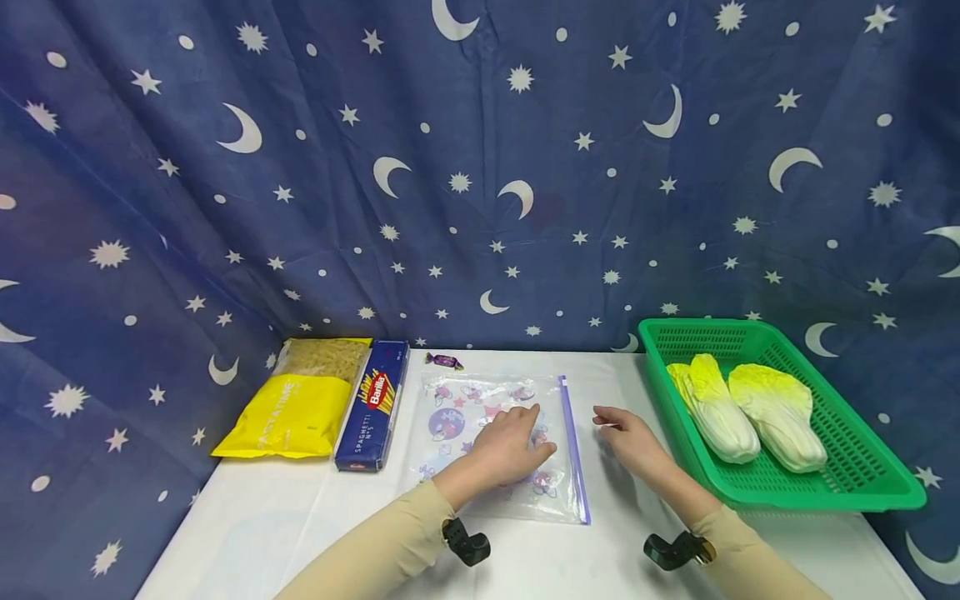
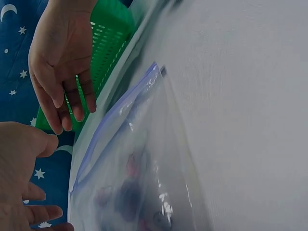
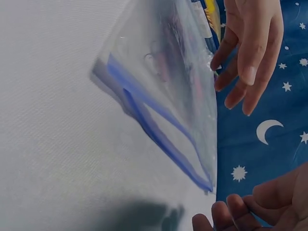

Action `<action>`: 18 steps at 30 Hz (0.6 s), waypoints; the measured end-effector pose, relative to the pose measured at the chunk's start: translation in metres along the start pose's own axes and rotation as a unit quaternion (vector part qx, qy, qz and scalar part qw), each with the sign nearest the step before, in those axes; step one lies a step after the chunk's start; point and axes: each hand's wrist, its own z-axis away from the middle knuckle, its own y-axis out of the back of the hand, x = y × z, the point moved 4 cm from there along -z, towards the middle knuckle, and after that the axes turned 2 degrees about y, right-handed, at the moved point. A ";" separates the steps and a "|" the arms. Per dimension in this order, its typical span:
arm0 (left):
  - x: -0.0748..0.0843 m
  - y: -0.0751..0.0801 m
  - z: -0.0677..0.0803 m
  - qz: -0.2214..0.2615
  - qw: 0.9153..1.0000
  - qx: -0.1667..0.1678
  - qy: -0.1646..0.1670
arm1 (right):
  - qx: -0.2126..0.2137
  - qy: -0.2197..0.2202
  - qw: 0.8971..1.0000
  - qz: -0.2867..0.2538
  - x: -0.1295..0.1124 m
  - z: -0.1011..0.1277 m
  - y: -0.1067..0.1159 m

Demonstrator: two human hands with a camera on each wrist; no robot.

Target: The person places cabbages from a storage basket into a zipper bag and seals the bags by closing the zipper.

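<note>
A clear zip bag (image 1: 480,417) printed with pink and purple cartoons lies flat on the white table (image 1: 300,525), its blue zip strip (image 1: 572,450) along the right edge. My left hand (image 1: 513,442) is spread over the bag's middle, fingers relaxed and holding nothing. Whether it touches the plastic I cannot tell. My right hand (image 1: 628,435) hovers just right of the zip strip, fingers loosely extended and empty. The left wrist view shows the bag (image 2: 139,183) with both the left hand (image 2: 21,178) and the right hand (image 2: 60,62) open. The right wrist view shows the bag's zip strip (image 3: 154,120).
A green plastic basket (image 1: 847,492) at the right holds two napa cabbages (image 1: 716,408). At the left lie a yellow pasta bag (image 1: 296,400) and a blue spaghetti box (image 1: 373,404). A small purple wrapped candy (image 1: 444,361) sits behind the bag. A star-patterned blue cloth hangs behind.
</note>
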 end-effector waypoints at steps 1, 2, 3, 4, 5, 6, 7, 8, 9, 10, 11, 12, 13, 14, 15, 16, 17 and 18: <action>0.002 -0.001 -0.001 -0.002 1.000 0.001 0.001 | 0.000 -0.006 1.000 0.001 0.002 0.000 0.000; 0.004 -0.003 -0.003 -0.006 1.000 0.003 0.000 | -0.001 -0.012 1.000 0.001 0.003 0.000 0.000; 0.006 -0.005 -0.005 -0.014 1.000 0.006 -0.001 | -0.001 -0.017 1.000 0.003 0.005 0.000 0.000; 0.008 -0.006 -0.006 -0.021 1.000 0.010 -0.003 | -0.001 -0.022 1.000 0.006 0.006 0.000 -0.001; 0.010 -0.008 -0.007 -0.028 1.000 0.015 -0.003 | 0.000 -0.026 1.000 0.008 0.007 0.001 -0.001; 0.012 -0.010 -0.008 -0.036 0.999 0.019 -0.003 | 0.000 -0.028 1.000 0.010 0.008 0.002 -0.001; 0.014 -0.011 -0.010 -0.043 0.999 0.026 -0.003 | 0.001 -0.031 0.999 0.009 0.008 0.002 -0.001; 0.016 -0.013 -0.011 -0.051 0.998 0.031 -0.002 | 0.002 -0.033 0.999 0.009 0.009 0.003 -0.001; 0.018 -0.016 -0.013 -0.058 0.998 0.036 0.000 | 0.003 -0.036 0.999 0.007 0.010 0.004 -0.002; 0.019 -0.018 -0.014 -0.065 0.997 0.040 0.003 | 0.003 -0.040 0.999 0.004 0.011 0.004 -0.002; 0.021 -0.020 -0.016 -0.071 0.997 0.043 0.006 | 0.002 -0.041 0.999 0.000 0.012 0.005 -0.002; 0.022 -0.022 -0.017 -0.078 0.996 0.045 0.010 | 0.001 -0.044 0.999 -0.006 0.013 0.006 -0.003; 0.024 -0.024 -0.018 -0.083 0.995 0.046 0.014 | 0.000 -0.049 0.999 -0.012 0.014 0.006 -0.003; 0.026 -0.026 -0.019 -0.089 0.995 0.046 0.018 | -0.001 -0.052 0.999 -0.015 0.015 0.007 -0.004; 0.028 -0.028 -0.020 -0.092 0.994 0.048 0.022 | -0.002 -0.053 0.998 -0.018 0.016 0.007 -0.004; 0.030 -0.030 -0.021 -0.097 0.994 0.049 0.025 | -0.002 -0.054 0.998 -0.019 0.017 0.007 -0.004; 0.032 -0.031 -0.023 -0.100 0.993 0.052 0.027 | -0.002 -0.055 0.998 -0.020 0.017 0.008 -0.004; 0.033 -0.033 -0.024 -0.102 0.993 0.054 0.030 | -0.002 -0.057 0.998 -0.021 0.018 0.008 -0.004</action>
